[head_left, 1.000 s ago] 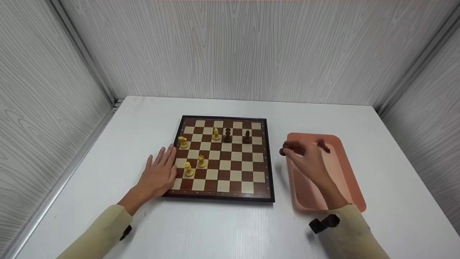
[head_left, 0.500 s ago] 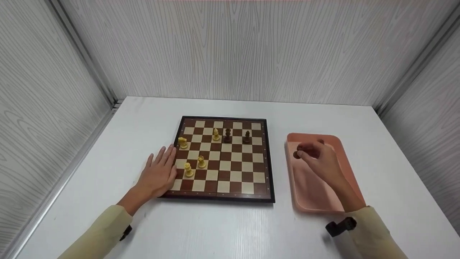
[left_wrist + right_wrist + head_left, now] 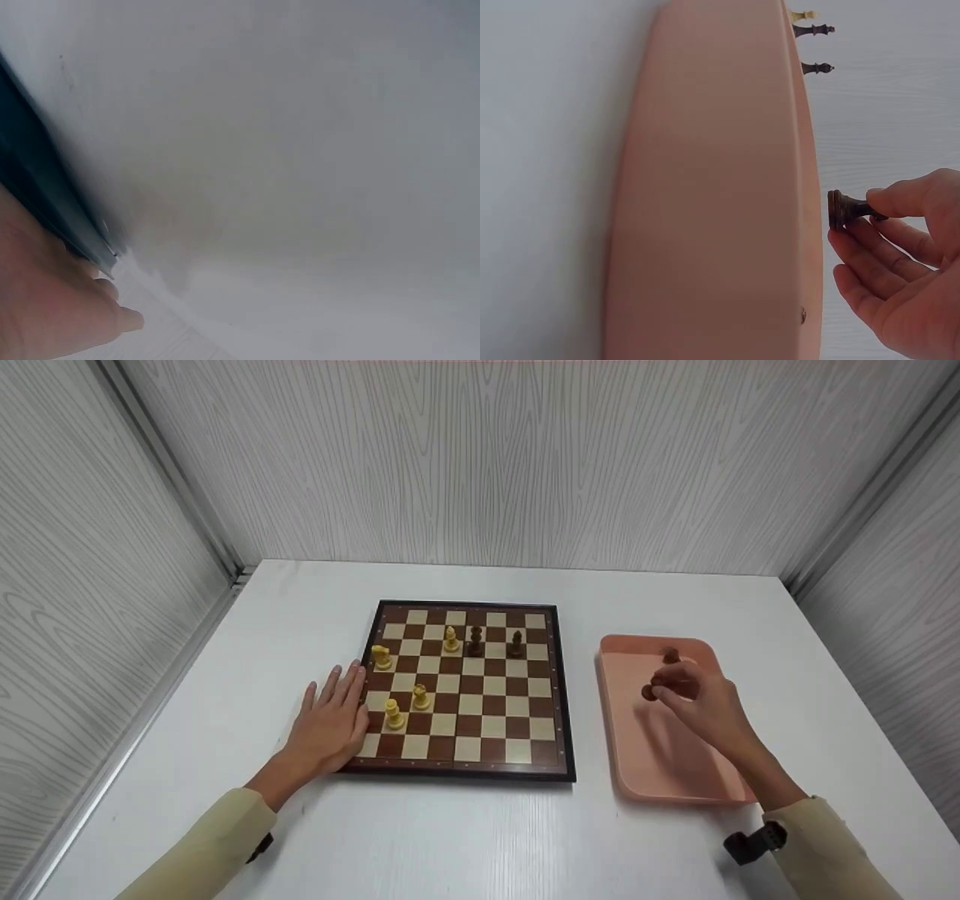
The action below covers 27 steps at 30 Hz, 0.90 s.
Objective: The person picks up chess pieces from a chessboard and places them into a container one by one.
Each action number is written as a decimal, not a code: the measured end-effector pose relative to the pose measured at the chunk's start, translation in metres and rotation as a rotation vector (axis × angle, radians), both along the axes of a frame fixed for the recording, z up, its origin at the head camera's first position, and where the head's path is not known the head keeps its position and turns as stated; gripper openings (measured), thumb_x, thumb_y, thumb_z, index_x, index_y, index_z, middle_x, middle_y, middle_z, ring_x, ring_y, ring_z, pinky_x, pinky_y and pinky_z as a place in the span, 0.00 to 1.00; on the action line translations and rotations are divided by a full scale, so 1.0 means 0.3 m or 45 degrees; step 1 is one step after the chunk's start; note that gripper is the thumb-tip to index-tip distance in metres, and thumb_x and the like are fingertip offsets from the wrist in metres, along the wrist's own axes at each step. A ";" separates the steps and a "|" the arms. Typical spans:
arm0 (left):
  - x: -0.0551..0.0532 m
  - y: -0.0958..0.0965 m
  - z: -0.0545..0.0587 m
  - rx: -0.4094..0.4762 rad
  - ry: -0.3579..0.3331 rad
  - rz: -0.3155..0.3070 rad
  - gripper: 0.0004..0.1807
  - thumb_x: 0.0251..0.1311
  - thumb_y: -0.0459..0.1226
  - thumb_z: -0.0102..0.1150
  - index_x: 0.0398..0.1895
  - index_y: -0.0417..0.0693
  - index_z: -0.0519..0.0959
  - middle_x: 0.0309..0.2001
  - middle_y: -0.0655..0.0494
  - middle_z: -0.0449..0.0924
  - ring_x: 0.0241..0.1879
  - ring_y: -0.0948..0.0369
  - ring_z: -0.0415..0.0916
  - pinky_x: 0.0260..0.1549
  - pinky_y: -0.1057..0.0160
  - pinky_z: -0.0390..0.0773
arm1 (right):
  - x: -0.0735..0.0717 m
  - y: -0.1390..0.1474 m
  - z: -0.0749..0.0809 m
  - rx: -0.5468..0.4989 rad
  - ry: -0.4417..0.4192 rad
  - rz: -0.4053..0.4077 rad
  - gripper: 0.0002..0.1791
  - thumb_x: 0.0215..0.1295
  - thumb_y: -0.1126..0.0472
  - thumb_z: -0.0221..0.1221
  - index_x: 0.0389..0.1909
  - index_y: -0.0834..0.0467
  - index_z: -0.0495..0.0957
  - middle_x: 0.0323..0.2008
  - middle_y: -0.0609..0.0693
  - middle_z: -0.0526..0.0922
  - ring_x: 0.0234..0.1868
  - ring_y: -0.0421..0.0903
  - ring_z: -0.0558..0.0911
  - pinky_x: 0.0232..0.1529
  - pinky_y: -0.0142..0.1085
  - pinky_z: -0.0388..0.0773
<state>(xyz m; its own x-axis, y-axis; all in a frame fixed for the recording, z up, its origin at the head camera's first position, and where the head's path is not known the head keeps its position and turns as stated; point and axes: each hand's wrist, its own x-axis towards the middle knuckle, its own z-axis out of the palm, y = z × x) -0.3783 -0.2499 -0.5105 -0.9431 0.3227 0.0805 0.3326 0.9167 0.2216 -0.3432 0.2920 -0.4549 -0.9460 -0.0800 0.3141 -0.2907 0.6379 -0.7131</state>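
My right hand (image 3: 709, 709) pinches a dark chess piece (image 3: 851, 210) by its upper part, the round base pointing left. It hangs over the pink tray (image 3: 626, 750); the fingers hide its top. Another dark chess piece (image 3: 670, 655) lies near the tray's far end, partly behind the hand. My left hand (image 3: 326, 727) lies with straight fingers along the left edge of the chessboard (image 3: 469, 682). On the board stand several light pieces, among them a knight (image 3: 382, 657) and a bishop (image 3: 451, 639), plus two dark pieces, a taller one (image 3: 475, 642) and a shorter one (image 3: 515, 644).
Board and tray sit apart on a white table (image 3: 480, 832). Pale wood-grain panels close it in at the back (image 3: 480, 465) and both sides. A small dark camera (image 3: 754, 842) is strapped at the right sleeve.
My right hand has moved right and slightly nearer, carrying the dark chess piece from the tray's left rim to over its middle. The left hand and the pieces on the board stay put.
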 end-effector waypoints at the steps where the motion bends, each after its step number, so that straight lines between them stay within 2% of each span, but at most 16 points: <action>1: 0.001 0.000 0.000 0.002 0.003 -0.001 0.34 0.80 0.44 0.29 0.82 0.36 0.44 0.83 0.43 0.42 0.81 0.42 0.37 0.74 0.35 0.38 | 0.004 0.004 0.000 0.012 -0.010 -0.004 0.10 0.69 0.65 0.66 0.48 0.64 0.83 0.45 0.57 0.87 0.46 0.57 0.89 0.42 0.20 0.78; 13: 0.004 -0.001 -0.003 0.024 0.034 0.007 0.34 0.80 0.44 0.30 0.82 0.36 0.45 0.82 0.43 0.43 0.81 0.42 0.38 0.74 0.35 0.39 | 0.015 0.042 0.000 0.110 -0.026 -0.073 0.08 0.70 0.64 0.65 0.46 0.63 0.84 0.44 0.56 0.88 0.45 0.55 0.88 0.41 0.21 0.78; 22: 0.008 0.005 -0.003 0.038 0.040 0.010 0.34 0.80 0.43 0.31 0.82 0.36 0.46 0.82 0.43 0.45 0.81 0.43 0.40 0.74 0.35 0.41 | -0.002 0.022 0.029 0.090 0.011 0.012 0.09 0.68 0.68 0.65 0.47 0.66 0.82 0.45 0.59 0.87 0.48 0.57 0.87 0.46 0.20 0.77; 27: 0.003 0.004 -0.009 0.034 0.033 0.005 0.34 0.80 0.43 0.32 0.82 0.36 0.46 0.82 0.43 0.45 0.80 0.42 0.40 0.74 0.35 0.42 | -0.021 -0.009 0.047 0.136 0.046 0.027 0.10 0.68 0.67 0.66 0.48 0.65 0.83 0.45 0.57 0.86 0.48 0.54 0.86 0.51 0.32 0.82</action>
<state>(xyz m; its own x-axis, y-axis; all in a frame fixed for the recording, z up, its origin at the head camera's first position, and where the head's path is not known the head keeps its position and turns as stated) -0.3774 -0.2489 -0.5133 -0.9419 0.3162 0.1136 0.3348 0.9118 0.2376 -0.3497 0.2894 -0.4409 -0.9320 -0.1344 0.3365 -0.3289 0.7033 -0.6302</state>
